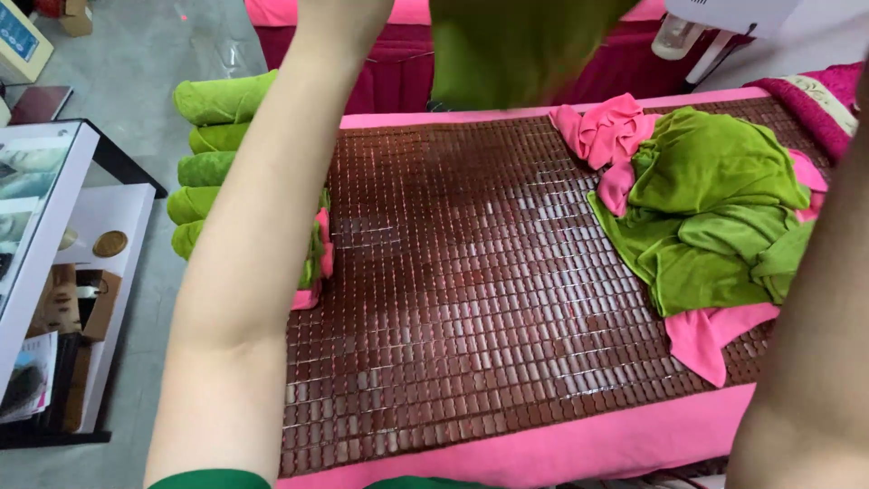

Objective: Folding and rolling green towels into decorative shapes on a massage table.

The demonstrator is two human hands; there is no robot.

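A green towel (516,45) hangs down from the top edge of the view, above the far end of a bed. My left forearm (262,226) rises from the lower left to the top edge next to the towel, and its hand is cut off by the frame. My right forearm (815,344) runs up the right edge, with its hand out of sight too. The towel's upper edge is hidden, so what grips it does not show. Below lies a brown tiled mat (471,290) over a pink sheet (543,448).
A loose heap of green towels (715,208) and pink towels (602,131) lies on the mat's right side. Several rolled green towels (213,136) are stacked at the bed's left edge. A white shelf unit (63,272) stands on the grey floor at the left.
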